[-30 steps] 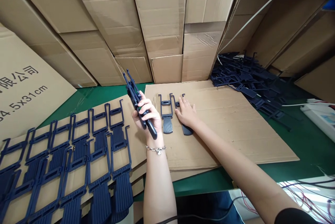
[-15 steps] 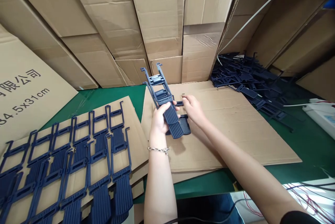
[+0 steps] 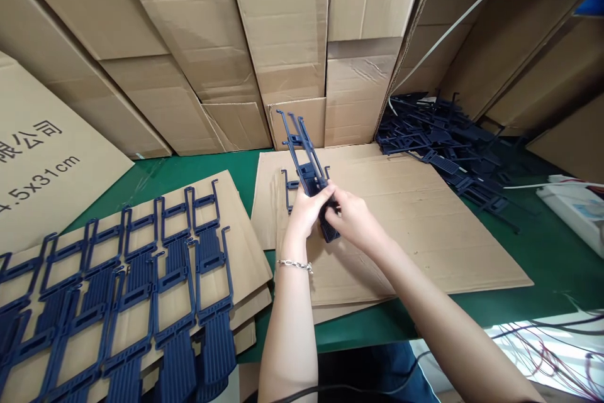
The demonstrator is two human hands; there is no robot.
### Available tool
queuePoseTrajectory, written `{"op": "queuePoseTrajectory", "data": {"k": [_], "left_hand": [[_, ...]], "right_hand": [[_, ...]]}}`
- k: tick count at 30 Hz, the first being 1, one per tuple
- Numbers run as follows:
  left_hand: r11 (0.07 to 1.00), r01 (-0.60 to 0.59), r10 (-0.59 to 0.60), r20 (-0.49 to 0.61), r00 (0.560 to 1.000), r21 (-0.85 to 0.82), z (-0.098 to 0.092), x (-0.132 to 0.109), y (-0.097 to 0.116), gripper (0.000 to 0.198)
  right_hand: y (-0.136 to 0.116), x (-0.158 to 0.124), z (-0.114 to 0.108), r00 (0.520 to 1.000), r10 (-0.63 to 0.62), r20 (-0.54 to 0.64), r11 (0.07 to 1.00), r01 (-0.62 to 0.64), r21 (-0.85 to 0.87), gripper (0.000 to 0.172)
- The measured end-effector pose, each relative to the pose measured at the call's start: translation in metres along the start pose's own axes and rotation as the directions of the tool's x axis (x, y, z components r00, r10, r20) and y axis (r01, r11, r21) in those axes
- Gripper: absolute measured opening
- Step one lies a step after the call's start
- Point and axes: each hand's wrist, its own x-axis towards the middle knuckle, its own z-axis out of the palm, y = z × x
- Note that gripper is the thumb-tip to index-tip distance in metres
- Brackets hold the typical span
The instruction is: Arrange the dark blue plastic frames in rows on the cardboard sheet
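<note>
My left hand (image 3: 306, 211) is closed around a few dark blue plastic frames (image 3: 308, 172), stacked together and tilted upward over the cardboard. They have long hooked side rails and ribbed panels. My right hand (image 3: 352, 217) is closed on the right side of the same stack, close to the left thumb; its fingertips are partly hidden. Behind the left hand, another dark blue plastic frame (image 3: 292, 185) lies on the cardboard sheet (image 3: 406, 227), mostly covered by the hands and the stack.
On the left, several similar frames (image 3: 174, 277) lie in overlapping rows on stacked cardboard (image 3: 245, 252). A tangled heap of dark blue parts (image 3: 434, 132) fills the back right. Cardboard boxes (image 3: 283, 32) wall in the green table (image 3: 500, 271). A white cable (image 3: 462, 19) hangs at right.
My right hand has come left from above the cardboard onto the stack. The stack has turned more edge-on, and my left hand has shifted slightly right with it.
</note>
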Motion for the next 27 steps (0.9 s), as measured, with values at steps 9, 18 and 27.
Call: {"op": "queuePoseTrajectory", "data": {"k": [9,18,27], "left_hand": [[0.964,-0.009,-0.054,-0.227,0.973,-0.265,0.004,-0.002,0.017,0.023],[0.867,-0.097,-0.131,-0.411,0.902,-0.489,-0.004,0.002,0.021,0.015],[0.820,-0.157,-0.111,-0.423,0.900,-0.550,-0.008,0.003,0.023,0.027]], "right_hand": [[0.069,-0.017,-0.021,0.866,0.487,-0.115,0.844,-0.433,0.315,0.066],[0.102,-0.035,-0.044,0.912,0.323,-0.253,0.785,-0.408,-0.467,0.049],[0.103,-0.026,0.014,0.962,0.273,-0.010,0.853,-0.247,-0.459,0.057]]}}
